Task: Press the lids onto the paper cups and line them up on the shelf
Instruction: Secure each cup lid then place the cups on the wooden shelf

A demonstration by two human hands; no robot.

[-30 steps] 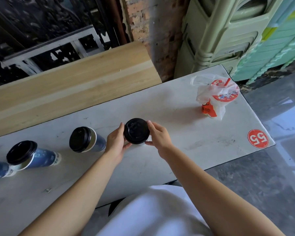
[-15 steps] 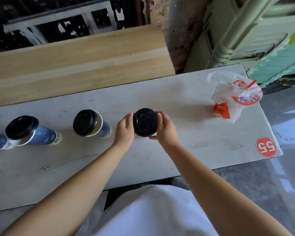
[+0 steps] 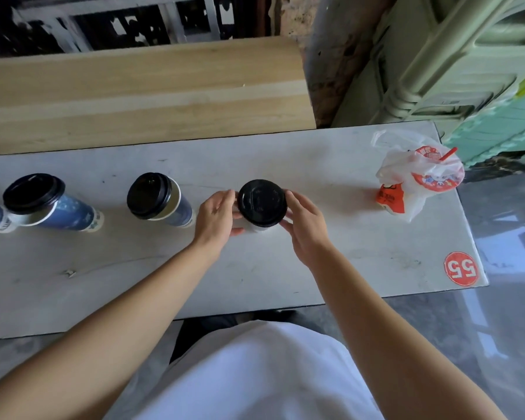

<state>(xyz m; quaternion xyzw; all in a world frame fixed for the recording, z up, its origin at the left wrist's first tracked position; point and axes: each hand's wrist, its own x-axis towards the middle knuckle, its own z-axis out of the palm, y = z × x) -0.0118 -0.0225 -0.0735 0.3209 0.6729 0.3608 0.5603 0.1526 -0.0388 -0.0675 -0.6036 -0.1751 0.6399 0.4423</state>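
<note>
Both hands, left (image 3: 215, 218) and right (image 3: 305, 224), clasp our third cup (image 3: 256, 227) on the surface (image 3: 331, 237) beside two lidded ones, its lid (image 3: 262, 202) seemingly seated; next we press the rim down evenly.

Both arms reach forward — left hand (image 3: 216, 217) and right hand (image 3: 306, 226) cupped inward, fingers curled.

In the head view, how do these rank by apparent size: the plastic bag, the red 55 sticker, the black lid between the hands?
1. plastic bag, clearly largest.
2. black lid, though it sits nearer the camera on its cup.
3. red 55 sticker, smallest.
</note>
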